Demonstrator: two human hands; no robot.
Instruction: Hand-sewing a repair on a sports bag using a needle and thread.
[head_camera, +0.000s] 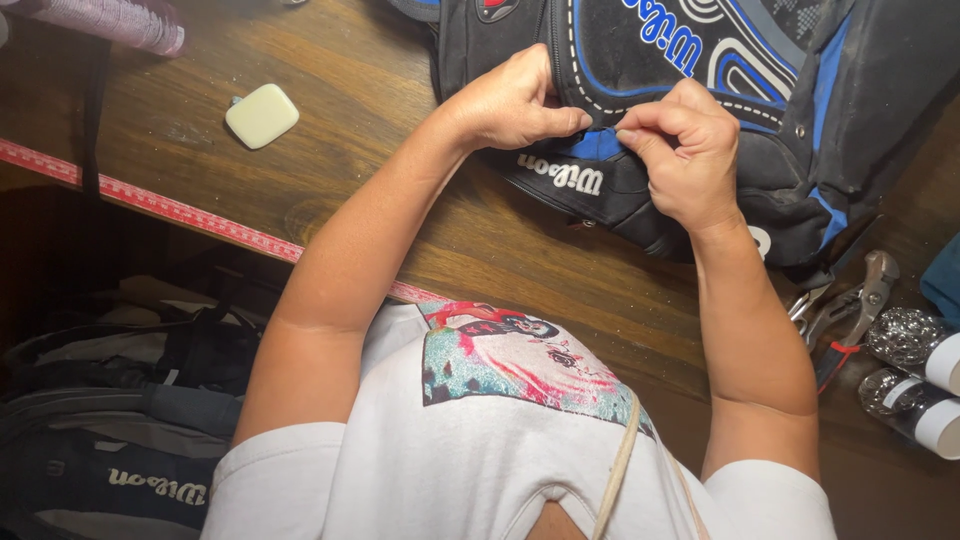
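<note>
left hand (515, 100): pinched shut on the seam of the black-and-blue sports bag (700, 90), thumb and forefinger pressed together on the fabric edge.
right hand (680, 150): also pinched tight on the same seam, fingertips just beside my left thumb, nearly touching. Can't tell if there's a needle or thread between them, too small to see.
bag location: lying flat on the far side of the wooden bench (400, 200), right in front of me, lower edge near my wrists.
progress: my read is mid-job. I'm working one spot on the seam where the blue panel meets the black; nothing shows that spot closed up or finished. How much of the seam is left, can't tell from here.
bag condition: black fabric looks dusty and scuffed, white stitching lines along the blue trim intact where visible, rivets on the right-hand panel.
tools: pliers (845, 305) lying untouched at the right edge of the bench, beside two foil-wrapped spools (905, 340).
other: cream-coloured rounded block (262, 115) well apart to the left; red measuring tape (190, 212) fixed along the bench edge; another dark bag (110, 430) on the floor below.
</note>
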